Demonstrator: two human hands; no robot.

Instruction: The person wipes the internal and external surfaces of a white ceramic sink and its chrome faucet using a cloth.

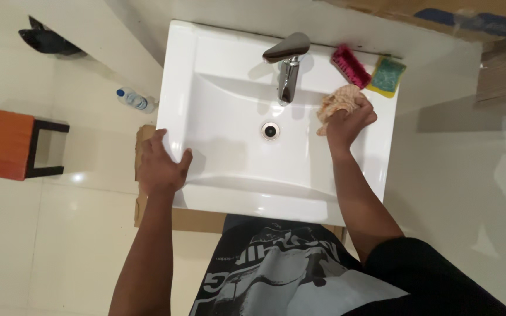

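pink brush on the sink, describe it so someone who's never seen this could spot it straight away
Start at the white sink and find the metal tap at its back edge. On the ledge just right of the tap lies the pink brush. It sits beside a green and yellow sponge, but it alone is bright pink with bristles.

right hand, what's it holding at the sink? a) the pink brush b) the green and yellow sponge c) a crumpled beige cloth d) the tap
c: the right hand grips a crumpled beige cloth against the inside of the white sink, while the pink brush and the green and yellow sponge lie untouched on the back ledge, and the tap stands apart from it.
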